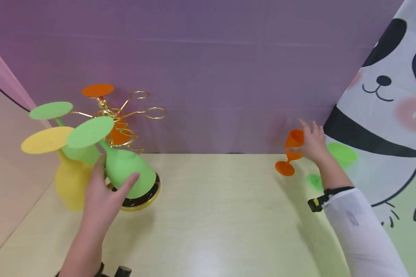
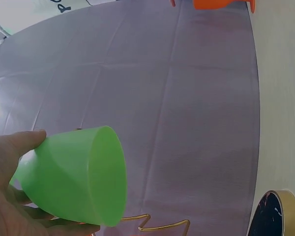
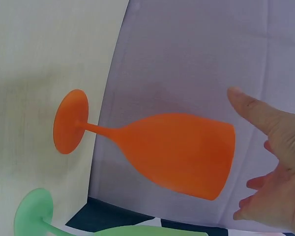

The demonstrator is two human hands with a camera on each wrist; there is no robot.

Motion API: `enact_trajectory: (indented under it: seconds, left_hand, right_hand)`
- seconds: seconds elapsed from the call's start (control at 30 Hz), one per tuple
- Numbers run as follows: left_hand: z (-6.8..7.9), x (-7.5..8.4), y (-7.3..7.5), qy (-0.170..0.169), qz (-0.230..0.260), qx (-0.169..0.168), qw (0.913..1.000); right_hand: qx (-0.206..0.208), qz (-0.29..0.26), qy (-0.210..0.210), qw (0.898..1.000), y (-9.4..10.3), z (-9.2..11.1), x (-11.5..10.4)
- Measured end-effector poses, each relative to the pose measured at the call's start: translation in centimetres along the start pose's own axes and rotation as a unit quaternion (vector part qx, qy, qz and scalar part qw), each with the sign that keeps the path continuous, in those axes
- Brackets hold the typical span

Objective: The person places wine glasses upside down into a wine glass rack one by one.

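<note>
My left hand [image 1: 105, 196] grips an upside-down light green wine glass [image 1: 131, 173] by its bowl, thumb on one side and fingers on the other. That glass overlaps a gold wire glass rack [image 1: 156, 112] and its black, gold-rimmed base [image 1: 149, 198]. Beside my left hand hangs an inverted yellow wine glass [image 1: 71, 184]; a second green one [image 1: 51, 110] and an orange one [image 1: 98, 90] are behind. At the right, my right hand [image 1: 313, 142] has its fingers spread near the rim of an upright orange wine glass [image 3: 182, 152], apart from it in the right wrist view.
Another green wine glass [image 1: 343, 154] stands upright beyond my right forearm, partly hidden by it. A purple cloth backdrop [image 1: 222, 96] rises behind the pale table [image 1: 211, 215]. A panda-print panel [image 1: 384, 127] bounds the right side, and a pink panel [image 1: 14, 161] the left.
</note>
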State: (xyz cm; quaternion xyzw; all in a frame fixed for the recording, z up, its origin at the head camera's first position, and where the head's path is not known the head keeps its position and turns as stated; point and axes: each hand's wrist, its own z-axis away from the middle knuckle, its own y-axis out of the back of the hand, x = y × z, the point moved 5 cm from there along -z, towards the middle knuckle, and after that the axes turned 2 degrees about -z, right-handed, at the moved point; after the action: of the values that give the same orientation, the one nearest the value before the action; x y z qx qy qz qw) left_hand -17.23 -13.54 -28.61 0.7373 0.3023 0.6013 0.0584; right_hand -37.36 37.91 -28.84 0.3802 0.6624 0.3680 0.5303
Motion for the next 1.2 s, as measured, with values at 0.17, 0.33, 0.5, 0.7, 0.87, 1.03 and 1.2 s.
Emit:
enact_trajectory:
  seconds: [0.17, 0.33, 0.5, 0.7, 0.87, 1.03, 1.2]
  left_hand:
    - [-0.2, 0.0, -0.1, 0.004, -0.006, -0.003, 1.0000]
    - [-0.5, -0.2, 0.0, 0.013, -0.010, -0.003, 0.9999]
    - [-0.7, -0.4, -0.1, 0.014, -0.015, 0.000, 0.9998]
    - [-1.0, -0.4, -0.1, 0.010, -0.026, -0.005, 0.9996]
    - [-1.3, -0.4, 0.0, 0.013, -0.043, -0.010, 0.9990]
    - [-1.7, -0.5, -0.2, 0.014, -0.071, -0.019, 0.9972]
    - [-1.9, -0.3, -0.8, -0.006, -0.090, -0.030, 0.9954]
  right_hand:
    - [-0.036, 0.029, -0.004, 0.999, -0.4, -0.8, 0.5]
    - [-0.075, 0.054, -0.001, 0.996, -0.5, -1.3, 1.0]
    - [-0.112, 0.056, -0.013, 0.992, -0.9, -1.6, 1.5]
    - [-0.127, 0.051, -0.017, 0.991, -1.3, -1.6, 2.0]
    - [-0.126, 0.054, -0.008, 0.991, -1.4, -1.9, 1.8]
    - [-0.129, 0.060, -0.019, 0.990, -1.5, -2.4, 1.8]
    - [-0.138, 0.092, -0.027, 0.986, -1.6, -2.6, 1.9]
